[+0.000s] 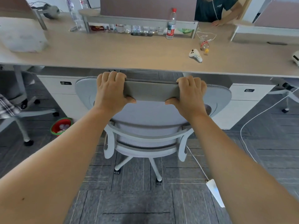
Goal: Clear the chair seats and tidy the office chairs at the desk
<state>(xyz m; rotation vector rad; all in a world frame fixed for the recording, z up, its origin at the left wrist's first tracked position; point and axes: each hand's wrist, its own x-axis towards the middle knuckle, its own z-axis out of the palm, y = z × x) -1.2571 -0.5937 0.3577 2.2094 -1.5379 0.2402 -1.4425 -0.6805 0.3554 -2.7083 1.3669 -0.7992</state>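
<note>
A white and grey office chair (150,125) stands in front of me with its back toward me, its top close to the front edge of the light wooden desk (113,52). My left hand (111,89) and my right hand (189,92) both grip the grey headrest (151,91) at the top of the backrest, fingers over the far side and thumbs on the near face. The seat is hidden behind the backrest. Another chair (19,110) stands at the left with a plaid cloth (7,107) on it, and part of a third chair (286,92) shows at the right.
A water bottle (171,25), a white controller (195,55), a small cup with earphones (205,46) and a grey block (24,38) are on the desk. White drawer units stand under it. A red bin (61,126) and a white cable with a power strip (215,191) lie on the floor. A person sits opposite.
</note>
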